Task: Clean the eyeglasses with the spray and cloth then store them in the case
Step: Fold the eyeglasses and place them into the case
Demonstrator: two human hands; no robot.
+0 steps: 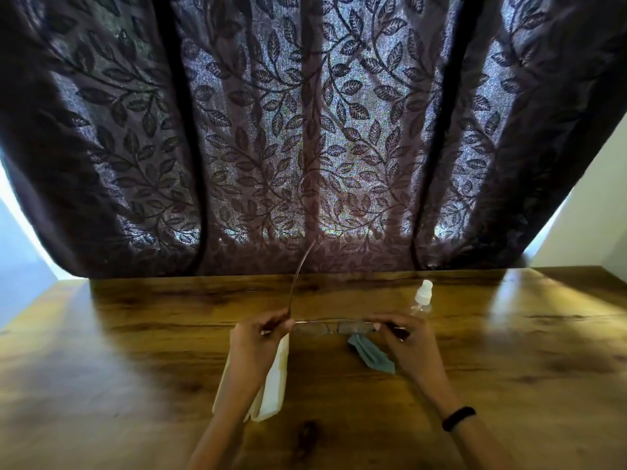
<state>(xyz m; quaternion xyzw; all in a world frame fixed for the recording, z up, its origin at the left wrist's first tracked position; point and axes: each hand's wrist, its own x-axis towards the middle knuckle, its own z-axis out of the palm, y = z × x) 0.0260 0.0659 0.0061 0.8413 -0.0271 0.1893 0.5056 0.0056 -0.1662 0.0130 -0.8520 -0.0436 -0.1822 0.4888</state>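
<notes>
I hold the thin-framed eyeglasses (325,326) above the table with both hands. My left hand (258,337) pinches the left hinge, and the left temple arm sticks up and away toward the curtain. My right hand (403,337) grips the right end of the frame. A teal cloth (369,354) lies crumpled on the table below the glasses. The clear spray bottle (422,300) with a white cap stands just beyond my right hand. A cream glasses case (274,385) lies open under my left wrist, partly hidden by my forearm.
The wooden table (135,351) stretches wide to both sides. A dark leaf-patterned curtain (305,130) hangs directly behind the table's far edge. A black band sits on my right wrist (458,418).
</notes>
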